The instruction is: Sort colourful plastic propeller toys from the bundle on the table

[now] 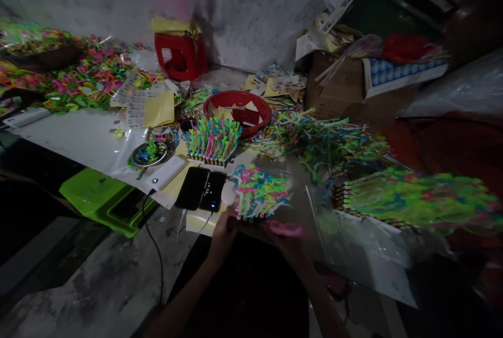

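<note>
At the table's front edge, my left hand (pixel 225 227) has its fingers closed by the near left corner of a row of thin coloured strands (pixel 261 191) in green, pink, blue and white. What those fingers grip is dark and hard to see. On the other side of the row, my right hand (pixel 282 241) is closed at a pink object (pixel 288 229), smeared by motion, its kind unclear. A white rounded case (pixel 228 192) and two dark phones (pixel 203 189) lie just beyond my left hand.
A standing bunch of strands (pixel 213 139) is behind the phones, before a red basin (pixel 257 129). Left are a small metal bowl (pixel 149 160) and a white power bank (pixel 168 173) with a hanging cable. More strands (pixel 416 199) lie right. A green stool (pixel 106 199) stands below.
</note>
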